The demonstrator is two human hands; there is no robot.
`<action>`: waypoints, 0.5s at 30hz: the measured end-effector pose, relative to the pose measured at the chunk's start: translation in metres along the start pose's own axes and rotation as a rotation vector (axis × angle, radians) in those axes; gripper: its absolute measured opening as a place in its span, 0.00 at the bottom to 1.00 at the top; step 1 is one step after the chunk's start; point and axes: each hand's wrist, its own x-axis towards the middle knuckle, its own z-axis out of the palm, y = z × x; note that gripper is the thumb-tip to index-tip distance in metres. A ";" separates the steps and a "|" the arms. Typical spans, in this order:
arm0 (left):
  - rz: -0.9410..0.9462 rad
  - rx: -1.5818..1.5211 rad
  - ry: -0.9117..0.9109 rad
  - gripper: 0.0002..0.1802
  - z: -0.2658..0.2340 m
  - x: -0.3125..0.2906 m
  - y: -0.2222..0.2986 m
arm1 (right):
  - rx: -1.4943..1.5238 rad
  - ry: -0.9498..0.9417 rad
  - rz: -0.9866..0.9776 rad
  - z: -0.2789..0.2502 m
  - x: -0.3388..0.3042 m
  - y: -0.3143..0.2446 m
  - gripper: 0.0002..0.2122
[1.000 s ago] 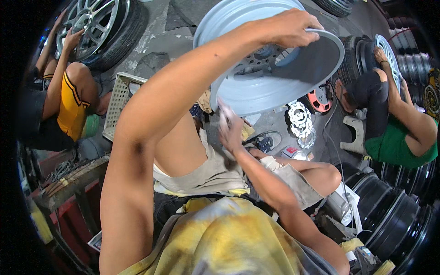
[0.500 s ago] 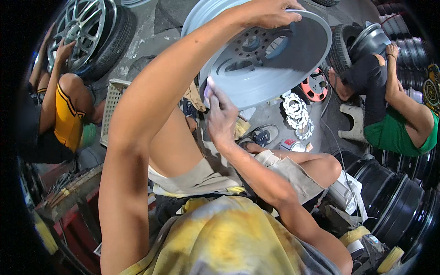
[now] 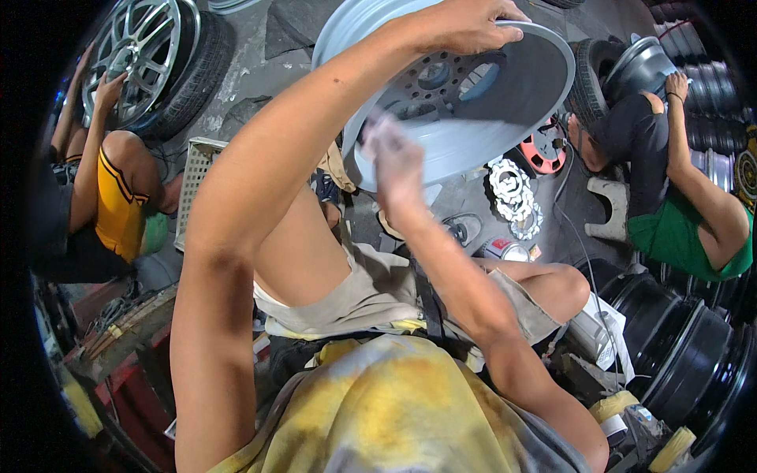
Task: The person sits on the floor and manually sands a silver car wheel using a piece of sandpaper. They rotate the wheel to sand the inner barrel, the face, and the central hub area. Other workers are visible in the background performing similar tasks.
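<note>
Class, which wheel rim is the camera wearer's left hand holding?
The pale grey rim at top centre: the left hand grips its upper edge. The silver spoked rim upper left and glossy black rims lower right are away from that hand.

I can make out no lettering for certain; on the floor [image 3: 252,67], the tin [image 3: 518,253] bears a red-marked label [image 3: 497,247], too small to read.
</note>
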 end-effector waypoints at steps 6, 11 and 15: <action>0.014 -0.030 0.028 0.16 -0.002 0.005 -0.005 | -0.501 -0.288 -0.316 -0.060 -0.007 0.123 0.18; -0.017 -0.010 0.011 0.16 0.003 0.008 -0.005 | -1.272 -0.088 -0.521 -0.205 0.048 0.234 0.16; -0.027 -0.038 0.036 0.15 0.004 0.004 -0.008 | -0.919 -0.349 -0.161 -0.074 0.021 0.140 0.13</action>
